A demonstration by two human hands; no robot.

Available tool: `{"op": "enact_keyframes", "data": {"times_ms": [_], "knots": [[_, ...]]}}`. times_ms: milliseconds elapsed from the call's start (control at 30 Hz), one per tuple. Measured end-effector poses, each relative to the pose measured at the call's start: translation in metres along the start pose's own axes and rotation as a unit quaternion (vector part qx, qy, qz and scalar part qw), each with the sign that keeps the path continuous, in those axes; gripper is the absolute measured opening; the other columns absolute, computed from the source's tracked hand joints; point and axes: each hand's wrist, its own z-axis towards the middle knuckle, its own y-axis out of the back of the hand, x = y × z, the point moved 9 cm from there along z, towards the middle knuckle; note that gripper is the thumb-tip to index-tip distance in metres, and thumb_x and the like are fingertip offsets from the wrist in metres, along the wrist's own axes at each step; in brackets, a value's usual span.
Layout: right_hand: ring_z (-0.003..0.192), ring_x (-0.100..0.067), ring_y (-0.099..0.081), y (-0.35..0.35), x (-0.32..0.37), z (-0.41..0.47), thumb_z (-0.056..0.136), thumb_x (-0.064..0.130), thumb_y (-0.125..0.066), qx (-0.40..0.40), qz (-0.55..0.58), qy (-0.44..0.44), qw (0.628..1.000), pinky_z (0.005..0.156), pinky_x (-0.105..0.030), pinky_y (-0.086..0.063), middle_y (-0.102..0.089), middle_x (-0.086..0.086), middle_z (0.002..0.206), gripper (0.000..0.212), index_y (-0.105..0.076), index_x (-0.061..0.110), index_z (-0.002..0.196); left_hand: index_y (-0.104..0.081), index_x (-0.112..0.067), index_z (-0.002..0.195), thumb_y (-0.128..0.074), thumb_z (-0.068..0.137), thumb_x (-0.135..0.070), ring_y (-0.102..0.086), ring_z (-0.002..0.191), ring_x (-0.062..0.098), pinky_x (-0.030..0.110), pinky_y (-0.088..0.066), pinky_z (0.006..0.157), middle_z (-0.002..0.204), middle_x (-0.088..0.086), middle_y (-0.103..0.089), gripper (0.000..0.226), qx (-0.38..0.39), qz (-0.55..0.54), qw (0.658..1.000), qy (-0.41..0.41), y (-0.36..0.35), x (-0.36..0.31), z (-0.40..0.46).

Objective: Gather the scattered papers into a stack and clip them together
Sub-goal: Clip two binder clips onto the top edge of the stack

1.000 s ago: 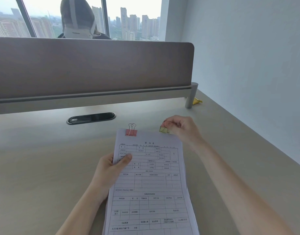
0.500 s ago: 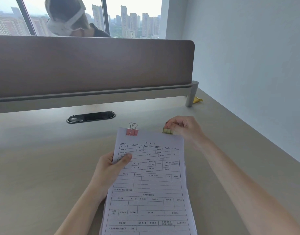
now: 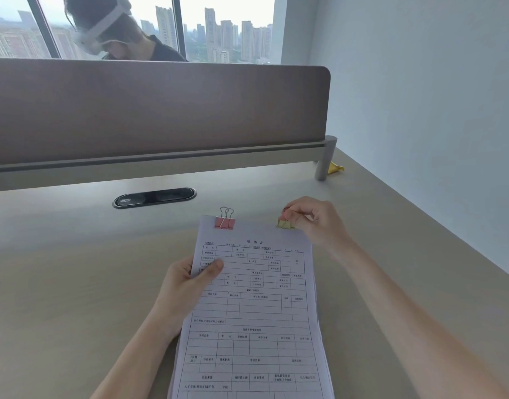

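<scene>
The stack of white printed form sheets (image 3: 253, 309) lies at lower centre of the frame on the pale beige desk (image 3: 60, 283); light and floppy, it looks best held by an edge. The left hand (image 3: 187, 283) pinches its left edge, thumb on top. A pink metal binder clip (image 3: 225, 222) bites the top edge. The right hand (image 3: 313, 223) pinches a yellow-green binder clip (image 3: 285, 224) at the top right corner. A black oval cable grommet (image 3: 154, 197) lies beyond, well apart; nothing obstructs.
</scene>
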Motion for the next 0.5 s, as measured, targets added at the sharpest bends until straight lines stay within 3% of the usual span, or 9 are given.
{"op": "enact_keyframes", "data": {"times_ms": [200, 367, 500], "knots": [[0.082, -0.006, -0.067, 0.002, -0.017, -0.002, 0.092, 0.005, -0.069, 0.006, 0.06, -0.072, 0.996, 0.08, -0.019, -0.05, -0.076, 0.0, 0.086, 0.011, -0.079, 0.0, 0.09, -0.08, -0.008, 0.1, -0.068, 0.096, -0.014, -0.082, 0.085, 0.029, 0.044, -0.065, 0.077, 0.094, 0.01, -0.085, 0.014, 0.0, 0.017, 1.0, -0.003, -0.001, -0.001, -0.001], [0.072, 0.009, -0.066, 0.0, -0.022, -0.002, 0.093, 0.002, -0.066, 0.043, 0.038, -0.094, 0.994, 0.074, -0.009, -0.05, -0.075, 0.004, 0.084, 0.013, -0.078, 0.002, 0.088, -0.081, -0.012, 0.098, -0.066, 0.097, -0.012, -0.082, 0.087, 0.026, 0.042, -0.064, 0.079, 0.095, 0.007, -0.085, 0.015, 0.01, 0.038, 0.999, -0.014, -0.003, -0.002, -0.002], [0.075, 0.003, -0.066, 0.002, -0.02, -0.004, 0.094, 0.004, -0.065, 0.053, 0.041, -0.103, 0.992, 0.073, -0.008, -0.049, -0.074, 0.002, 0.084, 0.014, -0.078, 0.0, 0.09, -0.082, -0.016, 0.095, -0.066, 0.097, -0.011, -0.082, 0.086, 0.023, 0.038, -0.063, 0.076, 0.093, 0.004, -0.085, 0.016, 0.009, 0.049, 0.998, -0.023, -0.003, -0.003, -0.002]]}}
